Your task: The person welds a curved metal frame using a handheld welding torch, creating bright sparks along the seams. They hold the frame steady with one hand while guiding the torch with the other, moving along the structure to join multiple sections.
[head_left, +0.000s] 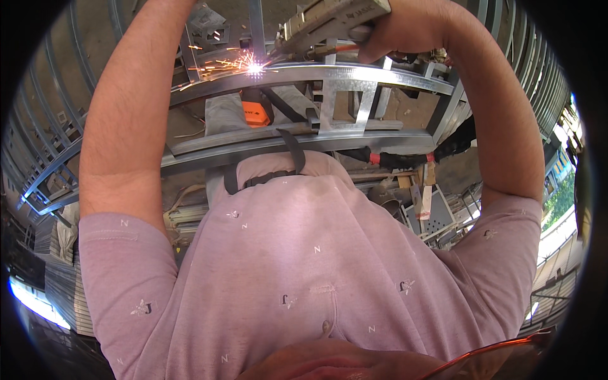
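Gripping the rear of a pale welding gun (335, 25) at the upper right of the frame, the right hand (411, 28) has its fingers curled round the handle; some are hidden behind it, so I cannot tell how those sit. The gun slants down to the left, its tip just beside a bright spark (254, 68) at the upper centre, where orange streaks spray mostly leftward over the curved upper bar (297, 75) of a metal frame. The left forearm (136, 95) runs up the left side and out at the top edge; its hand is out of view, so I cannot tell its fingers' state. A square bracket (348, 84) spans the gap between the upper bar and the lower bar (234, 147), 2 bars in all, right of centre. An orange item (256, 114) shows between them, and a black cable (405, 161) with 2 red bands runs below, right of centre.
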Demonstrator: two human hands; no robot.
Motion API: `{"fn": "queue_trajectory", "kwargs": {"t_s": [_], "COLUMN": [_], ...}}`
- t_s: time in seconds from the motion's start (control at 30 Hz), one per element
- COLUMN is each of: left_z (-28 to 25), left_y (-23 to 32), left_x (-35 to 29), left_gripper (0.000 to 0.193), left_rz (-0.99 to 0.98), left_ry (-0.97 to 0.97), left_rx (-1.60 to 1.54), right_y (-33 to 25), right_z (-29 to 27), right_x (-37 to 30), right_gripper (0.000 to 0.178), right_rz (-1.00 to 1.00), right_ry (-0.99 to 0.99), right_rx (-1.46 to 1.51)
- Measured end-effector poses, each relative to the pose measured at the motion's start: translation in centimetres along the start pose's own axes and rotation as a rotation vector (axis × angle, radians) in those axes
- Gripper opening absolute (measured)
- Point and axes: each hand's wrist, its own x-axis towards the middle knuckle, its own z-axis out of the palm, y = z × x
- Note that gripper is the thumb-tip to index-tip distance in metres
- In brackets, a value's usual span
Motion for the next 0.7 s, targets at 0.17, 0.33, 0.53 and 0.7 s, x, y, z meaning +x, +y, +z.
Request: {"fn": "queue_trajectory", "kwargs": {"t_s": [0.17, 0.33, 0.53, 0.7], "left_z": [0.2, 0.2, 0.2, 0.1], "left_y": [0.0, 0.0, 0.0, 0.1], "left_x": [0.0, 0.1, 0.0, 0.1], "left_gripper": [0.127, 0.127, 0.127, 0.128], "left_rz": [-0.002, -0.002, -0.004, -0.002], "left_ry": [-0.007, -0.01, -0.017, -0.016], "left_rx": [0.001, -0.002, -0.002, -0.002], "right_y": [0.2, 0.8, 1.6, 3.9], "right_z": [-0.4, -0.3, -0.7, -1.0], "right_x": [0.1, 0.4, 0.9, 0.3], "right_gripper": [0.069, 0.067, 0.068, 0.069], "right_rz": [-0.273, -0.257, -0.268, -0.299], "right_ry": [-0.036, -0.042, -0.098, -0.08], "right_rx": [-0.11, 0.009, 0.027, 0.011]}}
